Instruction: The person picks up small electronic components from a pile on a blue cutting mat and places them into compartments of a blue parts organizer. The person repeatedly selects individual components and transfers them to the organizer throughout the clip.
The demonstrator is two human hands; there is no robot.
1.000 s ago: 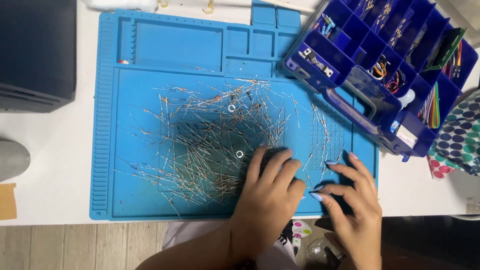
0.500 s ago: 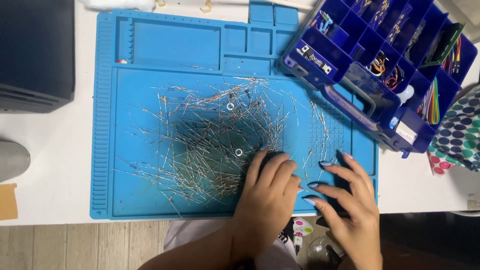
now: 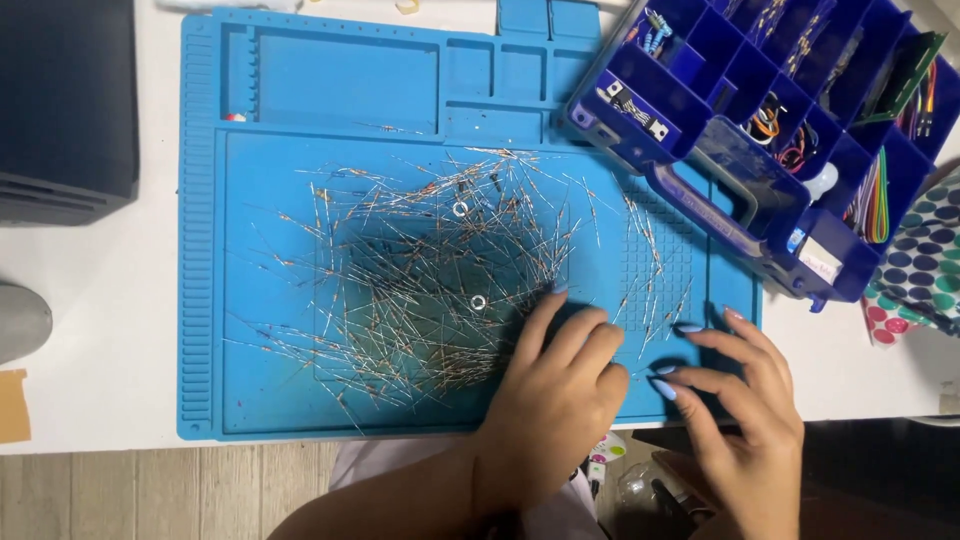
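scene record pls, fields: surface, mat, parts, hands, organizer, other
surface: white table, wood floor below
mat: blue silicone work mat with moulded trays along its top edge
parts: pile of thin wire-leaded components spread over mat centre, two small metal rings among them
left hand: left hand flat, fingers on the pile's lower right edge
right hand: right hand fingertips on mat's lower right corner, holding nothing visible
organizer: dark blue compartment box open, top right, holding wires and small parts
other: dark box top left; polka-dot item far right

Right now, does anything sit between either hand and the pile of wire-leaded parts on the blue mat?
Nothing visible does. The left hand already rests on the pile's edge; the right hand hovers beside it over the blue mat.
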